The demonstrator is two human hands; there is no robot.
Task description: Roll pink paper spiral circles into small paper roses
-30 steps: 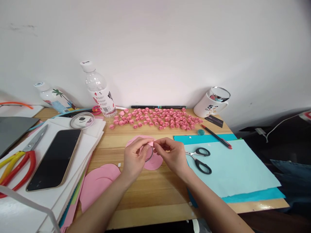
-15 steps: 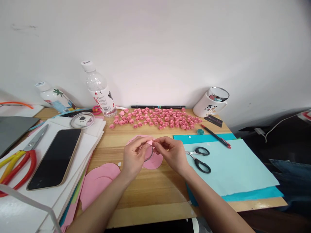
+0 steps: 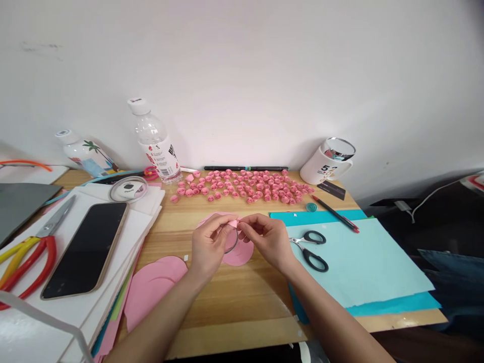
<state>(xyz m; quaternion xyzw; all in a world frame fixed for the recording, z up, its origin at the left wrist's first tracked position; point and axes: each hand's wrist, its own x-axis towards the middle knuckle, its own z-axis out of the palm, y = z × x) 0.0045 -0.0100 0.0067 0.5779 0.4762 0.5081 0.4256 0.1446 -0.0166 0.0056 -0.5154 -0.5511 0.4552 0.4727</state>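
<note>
Between the fingertips of both hands is a small piece of pink paper [image 3: 234, 223], partly hidden by the fingers. My left hand [image 3: 210, 244] pinches it from the left, with thumb and fingers closed. From the right, my right hand [image 3: 266, 238] holds its edge in a closed pinch. Below the hands lie pink paper rounds [image 3: 242, 253] and a dark ring-shaped item [image 3: 232, 244], partly covered by the left hand. Several small rolled pink paper roses [image 3: 259, 186] are spread behind the hands. More pink paper circles [image 3: 153, 287] lie beside the left forearm.
Black-handled scissors [image 3: 315, 252] rest on light blue paper [image 3: 372, 262] at the right. A pen [image 3: 336, 214], a white mug [image 3: 325, 164] and a teal paper roll [image 3: 311, 207] are behind them. Leftward are a phone [image 3: 86, 249], red-yellow scissors [image 3: 38, 252] and a bottle [image 3: 159, 146].
The hands stay almost in place, still pinching the pink paper. The whole view has shifted very slightly; nothing on the table has visibly moved.
</note>
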